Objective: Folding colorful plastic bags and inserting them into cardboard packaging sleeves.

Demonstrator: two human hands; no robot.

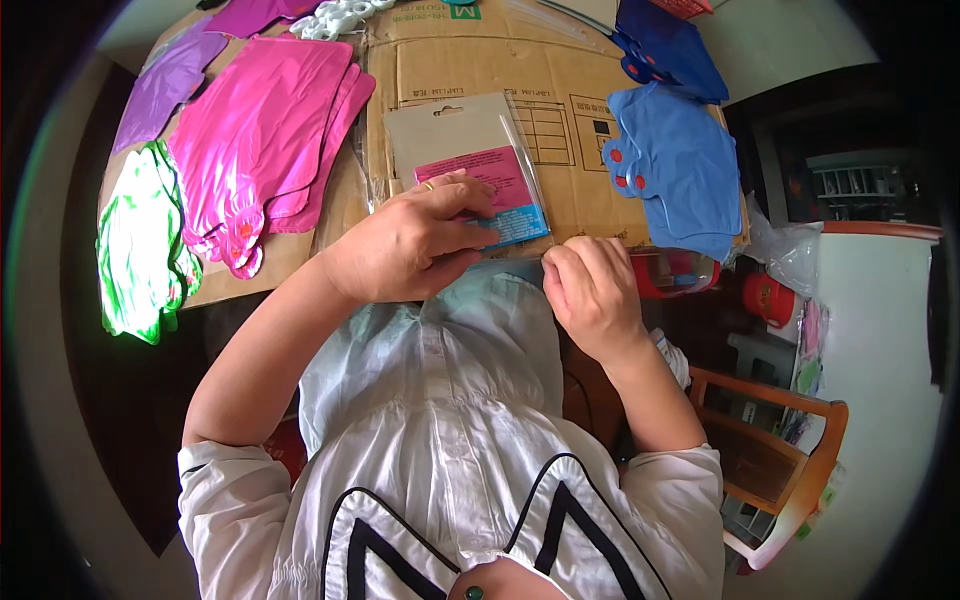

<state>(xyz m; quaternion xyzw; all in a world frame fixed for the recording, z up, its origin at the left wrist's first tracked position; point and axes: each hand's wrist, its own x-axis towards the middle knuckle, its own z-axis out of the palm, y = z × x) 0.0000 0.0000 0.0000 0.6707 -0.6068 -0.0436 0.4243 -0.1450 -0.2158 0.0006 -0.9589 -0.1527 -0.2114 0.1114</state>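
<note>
A clear plastic packet (470, 160) with a grey card, a pink label and a blue strip lies on the flattened cardboard (560, 80). My left hand (415, 240) presses down on the packet's lower part, fingers curled over the pink label; a ring shows on one finger. My right hand (590, 285) pinches the packet's lower right corner at the cardboard's near edge.
Flat pink foil balloons (265, 130) lie in a stack at the left, with purple ones (165, 85) behind and a green-and-white one (140, 250) at the near left. Blue foil balloons (675, 160) lie at the right. A wooden chair (790, 440) and red containers (770, 295) stand lower right.
</note>
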